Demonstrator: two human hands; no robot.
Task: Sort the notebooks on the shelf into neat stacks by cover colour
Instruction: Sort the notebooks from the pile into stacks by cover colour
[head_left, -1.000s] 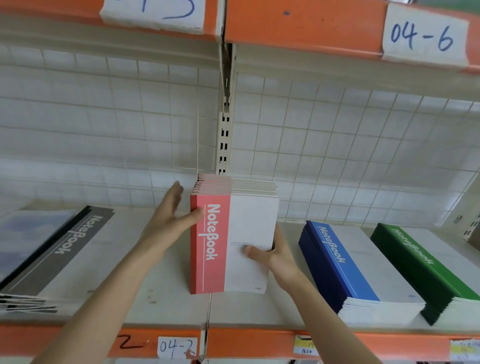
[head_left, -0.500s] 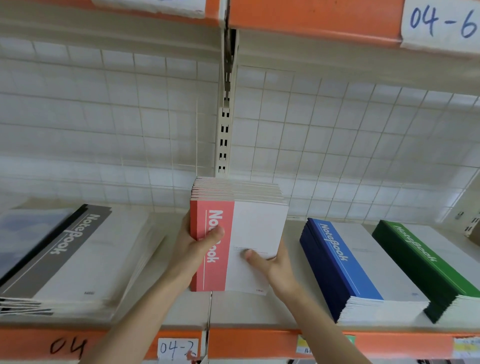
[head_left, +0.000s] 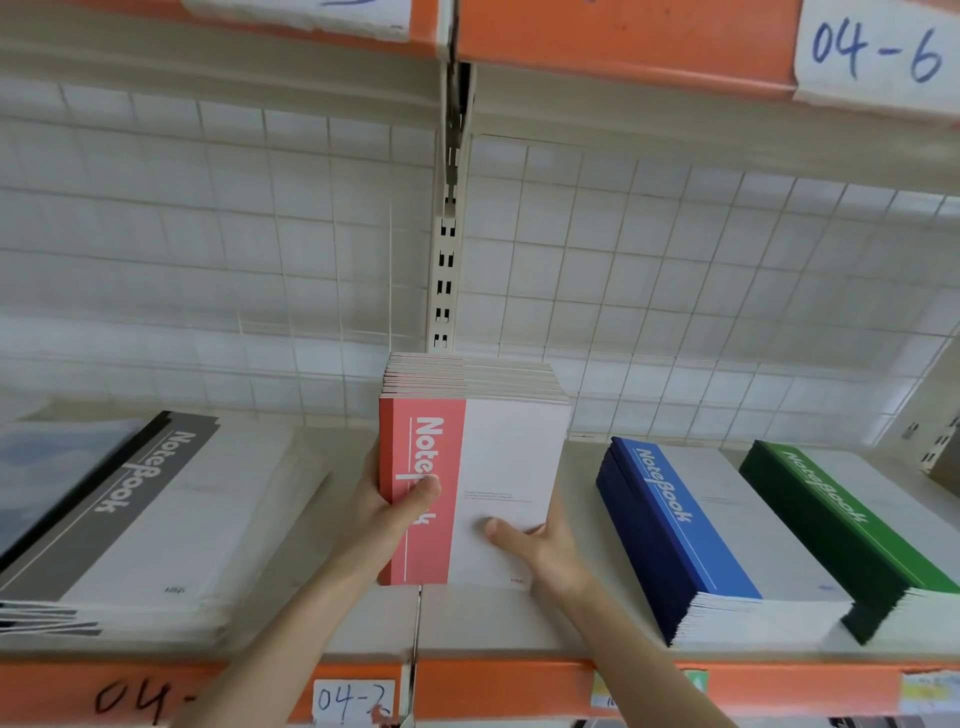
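Left grip (head_left: 395, 512) has closed round the red notebook stack (head_left: 511, 457); right grip (head_left: 548, 543) stays

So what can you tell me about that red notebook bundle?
The red notebook stack is a thick bundle of thin paper-covered books, upright, front cover toward the camera: a red strip at left with white "NoteBook" lettering, the rest white with small print. The left hand grips its red side, thumb across the lettering; the right hand holds its lower right edge, thumb on the cover. Its bottom edge sits at the shelf.
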